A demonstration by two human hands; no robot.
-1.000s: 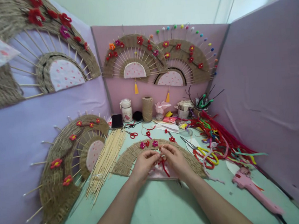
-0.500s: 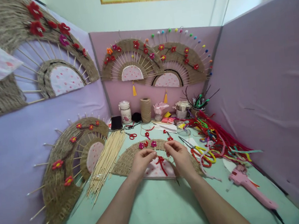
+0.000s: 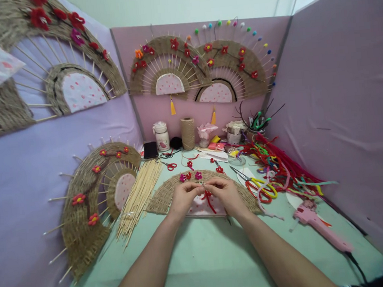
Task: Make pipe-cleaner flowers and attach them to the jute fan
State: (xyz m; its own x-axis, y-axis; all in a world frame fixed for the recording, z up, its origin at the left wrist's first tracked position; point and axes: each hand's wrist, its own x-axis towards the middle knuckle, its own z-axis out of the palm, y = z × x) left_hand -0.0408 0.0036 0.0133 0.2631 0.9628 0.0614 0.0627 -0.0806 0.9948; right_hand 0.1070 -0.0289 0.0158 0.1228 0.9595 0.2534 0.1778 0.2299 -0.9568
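My left hand (image 3: 187,199) and my right hand (image 3: 224,195) meet over a woven twine fan (image 3: 164,195) lying on the green table. Fingertips of both hands are pinched together around something too small to make out. Just beneath them a red fuzzy stem piece (image 3: 211,203) hangs over the fan's white dotted centre (image 3: 199,209). Magenta and red flowers (image 3: 198,175) sit along the fan's upper part. My hands hide the middle of the fan.
Thin sticks (image 3: 138,196) lie left of the fan. Scissors with yellow handles (image 3: 263,188), a heap of fuzzy stems (image 3: 272,158) and a pink glue gun (image 3: 323,228) lie right. A twine spool (image 3: 188,134) stands behind. Finished fans hang on the panels.
My hands have come together from a gap, fingertips now meeting above the fan. The whole view has tilted slightly down, showing the table's front edge.
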